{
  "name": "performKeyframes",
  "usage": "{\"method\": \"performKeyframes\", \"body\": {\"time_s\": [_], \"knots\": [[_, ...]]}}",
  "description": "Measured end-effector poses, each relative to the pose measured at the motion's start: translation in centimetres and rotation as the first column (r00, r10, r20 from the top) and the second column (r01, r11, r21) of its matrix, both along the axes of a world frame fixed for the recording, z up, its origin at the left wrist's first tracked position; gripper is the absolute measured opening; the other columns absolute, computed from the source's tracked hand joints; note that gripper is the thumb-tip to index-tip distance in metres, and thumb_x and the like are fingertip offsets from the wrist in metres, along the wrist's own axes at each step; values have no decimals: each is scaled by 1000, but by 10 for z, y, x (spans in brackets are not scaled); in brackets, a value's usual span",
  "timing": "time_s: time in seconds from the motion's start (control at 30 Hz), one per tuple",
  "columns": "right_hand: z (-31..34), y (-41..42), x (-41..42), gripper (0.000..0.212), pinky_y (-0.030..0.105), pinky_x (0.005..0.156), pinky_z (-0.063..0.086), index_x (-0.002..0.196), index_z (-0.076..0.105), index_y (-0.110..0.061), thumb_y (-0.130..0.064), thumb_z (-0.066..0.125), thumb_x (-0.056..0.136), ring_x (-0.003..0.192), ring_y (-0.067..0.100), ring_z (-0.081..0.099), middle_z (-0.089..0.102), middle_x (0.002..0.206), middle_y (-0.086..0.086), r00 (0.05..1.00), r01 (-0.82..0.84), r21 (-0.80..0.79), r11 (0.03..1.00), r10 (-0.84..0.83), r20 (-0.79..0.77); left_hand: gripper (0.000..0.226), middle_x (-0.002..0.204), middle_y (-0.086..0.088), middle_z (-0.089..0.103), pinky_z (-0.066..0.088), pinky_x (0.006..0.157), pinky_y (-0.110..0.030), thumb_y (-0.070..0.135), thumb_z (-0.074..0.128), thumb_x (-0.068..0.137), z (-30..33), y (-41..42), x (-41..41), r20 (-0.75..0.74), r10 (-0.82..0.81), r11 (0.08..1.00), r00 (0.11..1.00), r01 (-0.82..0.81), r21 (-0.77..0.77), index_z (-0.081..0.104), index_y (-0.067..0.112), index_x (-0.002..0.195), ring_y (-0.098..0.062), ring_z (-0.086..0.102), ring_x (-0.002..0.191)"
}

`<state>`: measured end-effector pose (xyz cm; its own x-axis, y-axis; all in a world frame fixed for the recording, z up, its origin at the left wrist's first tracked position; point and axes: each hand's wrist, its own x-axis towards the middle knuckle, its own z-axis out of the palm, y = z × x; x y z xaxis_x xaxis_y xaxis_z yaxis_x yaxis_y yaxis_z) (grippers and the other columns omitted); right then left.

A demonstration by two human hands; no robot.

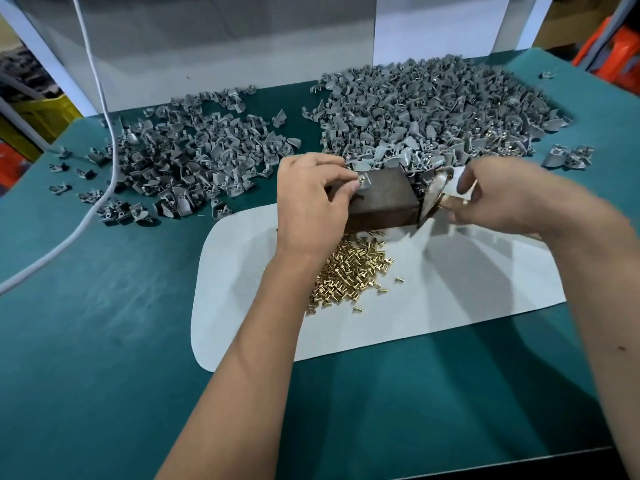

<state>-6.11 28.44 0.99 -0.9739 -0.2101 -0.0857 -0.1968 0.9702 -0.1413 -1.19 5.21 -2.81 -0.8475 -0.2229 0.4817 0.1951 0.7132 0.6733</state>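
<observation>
— Why is the small grey part (363, 183) sitting on top of the brown block (381, 206)?
— The left hand (311, 206) is pinching it there, thumb against forefinger, probably using the block as a steady rest.
— And the right hand (502, 195)?
— It's curling round a blurred curved piece (434, 194) just beside the block, with brass rivets (346, 271) lying close by.

Reaching forward with both bare forearms (249, 341). Pinching with thumb and forefinger of the left hand (311, 199), palm down. Curling the fingers of the right hand (498, 195) (somewhat blurred) in a grip.
</observation>
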Motion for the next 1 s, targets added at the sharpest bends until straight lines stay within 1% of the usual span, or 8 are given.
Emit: {"method": "performKeyframes", "body": {"time_s": [0.17, 0.33, 0.43, 0.53, 0.67, 0.77, 0.87, 1.0], "knots": [[-11, 2, 0, 30, 39, 68, 54, 80, 68, -11, -38, 73, 91, 73, 31, 61, 67, 77, 12, 1000, 22, -16, 1000, -22, 20, 8, 118, 13, 68, 32, 112, -32, 25, 79, 89, -6, -4, -4, 119, -48, 997, 992, 40, 62, 82, 29, 96, -18, 40, 128], [2, 5, -4, 27, 43, 67, 49, 87, 60, -4, -25, 56, 103, 73, 30, 57, 65, 82, 15, 997, -1, -191, 982, -14, -79, 20, 118, 7, 71, 43, 110, -39, 20, 84, 83, -8, -9, -5, 135, -117, 980, 984, 93, 178, 82, 23, 102, -19, 56, 123], [19, -4, 3, 19, 37, 63, 36, 94, 57, -16, -29, 51, 105, 71, 27, 53, 60, 79, 5, 974, -56, -343, 938, -25, -227, 19, 116, 3, 72, 48, 104, -26, 13, 86, 79, -9, -7, -6, 123, -131, 960, 984, 95, 263, 82, 20, 96, -9, 64, 113], [29, -23, 18, 23, 34, 62, 34, 91, 59, -20, -29, 45, 107, 67, 20, 55, 60, 73, -1, 954, -176, -473, 863, 31, -298, 17, 118, 0, 71, 48, 93, -13, 9, 86, 80, -9, -5, -6, 144, -140, 942, 980, 87, 323, 79, 24, 83, -6, 66, 107], [23, -45, 24, 31, 39, 67, 45, 86, 56, -17, -32, 41, 109, 73, 32, 57, 62, 81, 11, 970, -209, -313, 927, 155, -189, 14, 122, -1, 71, 47, 90, -9, 8, 85, 81, -7, -4, -6, 170, -131, 947, 977, 73, 313, 80, 21, 83, -6, 67, 106], [30, -49, 23, 32, 35, 63, 41, 83, 56, -19, -33, 41, 108, 66, 26, 56, 61, 76, 6, 938, -254, -390, 885, 128, -322, 11, 122, 0, 72, 49, 100, -22, 10, 84, 81, -6, -3, -5, 166, -124, 950, 978, 69, 304, 80, 21, 82, -9, 67, 110], [31, -57, 27, 28, 29, 54, 34, 89, 54, -20, -34, 39, 108, 55, 18, 50, 53, 67, 0, 899, -288, -447, 847, 78, -431, 10, 122, 2, 72, 49, 101, -24, 11, 84, 81, -5, -3, -5, 179, -118, 946, 977, 56, 320, 81, 21, 81, -7, 67, 109], [23, -66, 29, 32, 41, 68, 46, 81, 43, -22, -37, 36, 109, 75, 34, 53, 53, 80, 9, 961, -220, -91, 971, 199, -192, 9, 123, -3, 72, 52, 102, -30, 6, 84, 81, -6, -2, -6, 189, -124, 940, 974, 55, 336, 80, 14, 84, -12, 68, 108]]}}
